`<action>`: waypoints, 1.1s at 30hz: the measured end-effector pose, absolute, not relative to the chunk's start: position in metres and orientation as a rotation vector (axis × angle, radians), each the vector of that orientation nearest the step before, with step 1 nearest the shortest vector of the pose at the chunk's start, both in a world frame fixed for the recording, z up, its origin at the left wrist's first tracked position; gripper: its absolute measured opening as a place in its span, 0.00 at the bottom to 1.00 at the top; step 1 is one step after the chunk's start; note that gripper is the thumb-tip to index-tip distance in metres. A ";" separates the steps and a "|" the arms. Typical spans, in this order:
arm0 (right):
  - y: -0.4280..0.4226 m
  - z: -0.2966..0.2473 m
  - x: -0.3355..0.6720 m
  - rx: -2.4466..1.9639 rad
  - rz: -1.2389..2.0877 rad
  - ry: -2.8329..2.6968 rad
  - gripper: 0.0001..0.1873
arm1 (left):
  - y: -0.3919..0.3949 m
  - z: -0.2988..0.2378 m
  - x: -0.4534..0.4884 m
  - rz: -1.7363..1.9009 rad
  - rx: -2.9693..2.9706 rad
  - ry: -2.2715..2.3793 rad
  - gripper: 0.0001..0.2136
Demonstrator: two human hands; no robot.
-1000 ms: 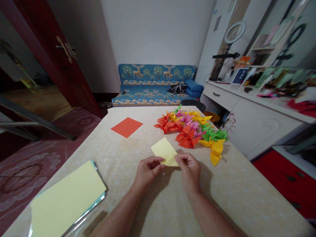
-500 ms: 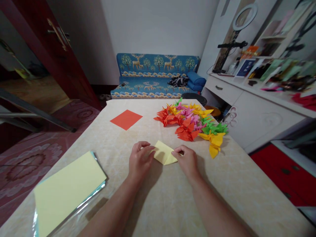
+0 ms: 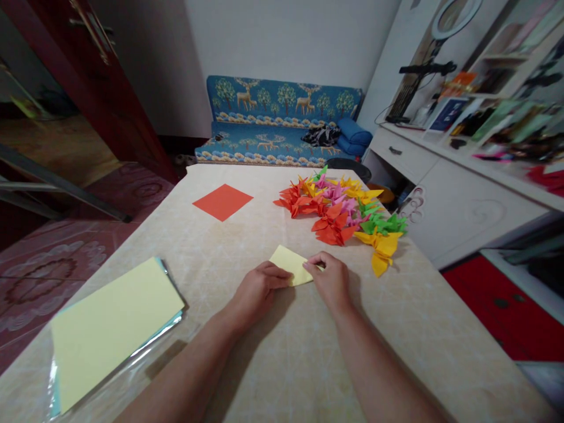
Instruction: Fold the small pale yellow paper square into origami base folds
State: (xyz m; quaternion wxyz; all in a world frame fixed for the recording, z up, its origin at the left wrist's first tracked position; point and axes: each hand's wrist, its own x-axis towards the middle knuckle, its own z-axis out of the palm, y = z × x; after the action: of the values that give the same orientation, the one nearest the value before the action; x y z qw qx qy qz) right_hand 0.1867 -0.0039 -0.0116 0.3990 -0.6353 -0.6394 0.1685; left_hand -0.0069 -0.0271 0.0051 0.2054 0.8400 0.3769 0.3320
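A folded pale yellow origami paper [image 3: 287, 261] lies on the table between my hands. My left hand [image 3: 263, 286] rests on its lower left edge, fingers together and pressing it against the tabletop. With thumb and forefinger, my right hand [image 3: 329, 276] pinches the paper's right corner. Part of the paper's left side is hidden under my left fingers. Beyond my hands, to the right, sits a heap of folded paper cranes [image 3: 337, 205] in red, orange-yellow, pink and green. A flat red paper square [image 3: 223, 202] lies farther off to the left.
At the near left lies a stack of pale yellow sheets [image 3: 117, 329] on a clear plastic wrapper. The cream cloth-covered table [image 3: 282, 358] reaches toward a blue patterned sofa [image 3: 282, 123]. A white cabinet [image 3: 467, 200] stands along the right.
My left hand has come down and right onto the yellow paper's lower edge. My right hand keeps its pinch on the right corner. The camera view has tilted slightly downward.
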 end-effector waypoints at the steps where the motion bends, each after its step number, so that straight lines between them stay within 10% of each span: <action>1: -0.004 -0.012 0.186 -1.609 0.412 -1.626 0.02 | -0.028 0.007 -0.007 0.899 2.360 1.049 0.23; 33: 0.001 -0.006 0.187 -1.544 0.368 -1.691 0.09 | -0.045 0.015 0.007 0.486 2.538 1.345 0.21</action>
State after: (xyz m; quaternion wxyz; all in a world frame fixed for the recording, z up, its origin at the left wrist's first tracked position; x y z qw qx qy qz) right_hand 0.1871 0.0010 -0.0055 0.3997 -0.6102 -0.6684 0.1453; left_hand 0.0073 -0.0449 0.0146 0.1138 0.8655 0.4587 0.1658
